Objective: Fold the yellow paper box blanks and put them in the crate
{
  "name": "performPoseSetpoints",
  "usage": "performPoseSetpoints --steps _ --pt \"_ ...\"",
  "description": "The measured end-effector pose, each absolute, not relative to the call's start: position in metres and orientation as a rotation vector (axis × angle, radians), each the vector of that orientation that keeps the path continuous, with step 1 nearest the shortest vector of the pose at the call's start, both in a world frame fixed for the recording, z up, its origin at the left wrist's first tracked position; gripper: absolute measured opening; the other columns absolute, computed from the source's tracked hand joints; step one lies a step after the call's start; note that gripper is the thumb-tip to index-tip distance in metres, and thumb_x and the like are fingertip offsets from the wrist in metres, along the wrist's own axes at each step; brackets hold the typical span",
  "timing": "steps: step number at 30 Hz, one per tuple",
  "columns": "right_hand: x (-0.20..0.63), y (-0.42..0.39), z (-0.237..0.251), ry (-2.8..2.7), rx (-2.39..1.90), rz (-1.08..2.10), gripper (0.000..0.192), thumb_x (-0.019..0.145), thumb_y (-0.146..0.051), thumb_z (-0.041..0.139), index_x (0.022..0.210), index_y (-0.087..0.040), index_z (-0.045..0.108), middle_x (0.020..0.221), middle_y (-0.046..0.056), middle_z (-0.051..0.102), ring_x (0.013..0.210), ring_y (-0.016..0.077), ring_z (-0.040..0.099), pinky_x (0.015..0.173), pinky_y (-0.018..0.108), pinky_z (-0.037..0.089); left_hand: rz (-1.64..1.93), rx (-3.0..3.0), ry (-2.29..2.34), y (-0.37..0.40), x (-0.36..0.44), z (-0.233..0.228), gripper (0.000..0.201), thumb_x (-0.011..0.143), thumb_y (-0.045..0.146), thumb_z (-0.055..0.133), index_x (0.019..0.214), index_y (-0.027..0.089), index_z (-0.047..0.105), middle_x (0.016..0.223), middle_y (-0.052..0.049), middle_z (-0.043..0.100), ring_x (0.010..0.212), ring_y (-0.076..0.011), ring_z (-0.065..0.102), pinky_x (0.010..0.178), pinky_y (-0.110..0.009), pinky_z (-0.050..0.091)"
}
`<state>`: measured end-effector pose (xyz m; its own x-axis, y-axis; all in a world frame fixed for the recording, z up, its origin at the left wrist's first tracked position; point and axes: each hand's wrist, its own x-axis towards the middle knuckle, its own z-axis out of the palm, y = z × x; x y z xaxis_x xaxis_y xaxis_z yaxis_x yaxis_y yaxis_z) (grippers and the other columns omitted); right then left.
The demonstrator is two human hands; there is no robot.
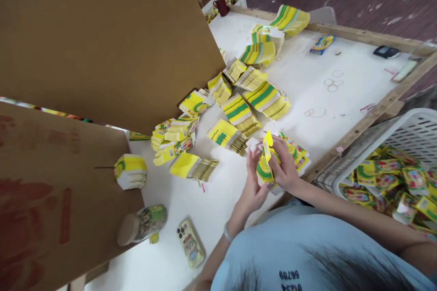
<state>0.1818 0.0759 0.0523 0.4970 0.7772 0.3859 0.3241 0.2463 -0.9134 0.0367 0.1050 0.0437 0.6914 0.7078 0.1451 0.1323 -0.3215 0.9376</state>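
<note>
My left hand and my right hand meet near the front edge of the white table. Together they hold a small yellow and green carton, its yellow flap sticking up between the fingers. Under my right hand lies a pile of flat printed cartons. Several bundles of flat yellow-green cartons are spread across the table just beyond my hands. My left wrist wears a bracelet.
A white basket on the right holds several folded cartons. Large brown cardboard sheets stand at the left. A phone and a lying jar are at the near left. A mug stands far back.
</note>
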Motion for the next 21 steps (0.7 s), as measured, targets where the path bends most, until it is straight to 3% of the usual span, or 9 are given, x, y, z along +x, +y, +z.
performPoseSetpoints --steps 3,4,6,9,11,14,16,19,21 --pt "0.174 0.072 0.052 -1.066 -1.359 0.529 0.034 0.107 -0.045 0.039 0.112 -0.026 0.066 0.111 0.005 0.076 0.127 0.0272 0.065 0.129 0.06 0.019 0.62 1.801 0.673 0.091 0.038 0.039 0.079 0.104 0.059 0.04 0.167 0.025 0.007 0.175 -0.018 0.019 0.161 -0.0312 0.026 0.131 -0.05 0.028" --pt "0.172 0.07 0.051 -1.053 -1.362 0.56 0.034 0.107 -0.046 0.039 0.112 -0.026 0.067 0.109 0.005 0.077 0.122 0.0265 0.067 0.129 0.06 0.019 0.641 1.808 0.694 0.088 0.038 0.039 0.079 0.104 0.059 0.04 0.167 0.024 0.01 0.174 -0.018 0.021 0.16 -0.0321 0.03 0.129 -0.05 0.031" --pt "0.172 0.066 0.048 -1.023 -1.375 0.598 0.034 0.106 -0.048 0.041 0.109 -0.026 0.067 0.103 0.004 0.077 0.109 0.0253 0.072 0.123 0.057 0.032 0.669 1.812 0.764 0.085 0.039 0.04 0.077 0.103 0.061 0.039 0.165 0.02 0.02 0.169 -0.02 0.034 0.153 -0.0332 0.042 0.124 -0.049 0.039" --pt "0.175 0.06 0.042 -0.954 -1.415 0.684 0.034 0.104 -0.051 0.045 0.1 -0.024 0.065 0.086 0.003 0.073 0.081 0.0215 0.071 0.089 0.041 0.056 0.662 1.772 0.918 0.083 0.038 0.04 0.068 0.104 0.061 0.034 0.153 0.015 0.043 0.136 -0.019 0.067 0.127 -0.0303 0.065 0.108 -0.045 0.054" --pt "0.178 0.055 0.039 -0.893 -1.441 0.765 0.033 0.103 -0.051 0.049 0.09 -0.023 0.062 0.071 0.0 0.065 0.064 0.0171 0.062 0.065 0.031 0.051 0.647 1.75 0.985 0.082 0.035 0.039 0.062 0.104 0.061 0.036 0.141 0.015 0.054 0.115 -0.015 0.074 0.105 -0.0261 0.071 0.095 -0.04 0.058" --pt "0.178 0.044 0.035 -0.803 -1.438 0.871 0.035 0.097 -0.053 0.06 0.079 -0.023 0.056 0.059 -0.005 0.052 0.051 0.0121 0.049 0.05 0.025 0.039 0.628 1.719 1.001 0.08 0.031 0.038 0.054 0.104 0.059 0.04 0.134 0.017 0.057 0.107 -0.01 0.074 0.087 -0.0193 0.069 0.082 -0.033 0.059" --pt "0.176 0.035 0.032 -0.753 -1.364 0.938 0.03 0.096 -0.053 0.064 0.094 -0.024 0.058 0.062 -0.006 0.054 0.052 0.0122 0.051 0.05 0.024 0.041 0.633 1.679 0.986 0.077 0.029 0.04 0.05 0.104 0.057 0.042 0.132 0.018 0.058 0.108 -0.01 0.074 0.085 -0.0178 0.068 0.081 -0.032 0.058" --pt "0.175 0.02 0.03 -0.764 -1.261 0.93 0.038 0.098 -0.05 0.063 0.125 -0.028 0.048 0.078 -0.002 0.066 0.064 0.0151 0.064 0.063 0.029 0.056 0.646 1.549 0.986 0.069 0.026 0.044 0.049 0.104 0.058 0.042 0.13 0.02 0.059 0.111 -0.012 0.074 0.09 -0.0204 0.07 0.081 -0.034 0.059" --pt "0.177 0.011 0.029 -0.838 -1.308 0.845 0.034 0.098 -0.049 0.062 0.123 -0.028 0.051 0.092 0.003 0.071 0.075 0.0174 0.071 0.074 0.034 0.061 0.621 1.43 0.986 0.061 0.025 0.045 0.053 0.103 0.06 0.044 0.14 0.023 0.052 0.107 -0.013 0.075 0.084 -0.022 0.072 0.075 -0.035 0.06"
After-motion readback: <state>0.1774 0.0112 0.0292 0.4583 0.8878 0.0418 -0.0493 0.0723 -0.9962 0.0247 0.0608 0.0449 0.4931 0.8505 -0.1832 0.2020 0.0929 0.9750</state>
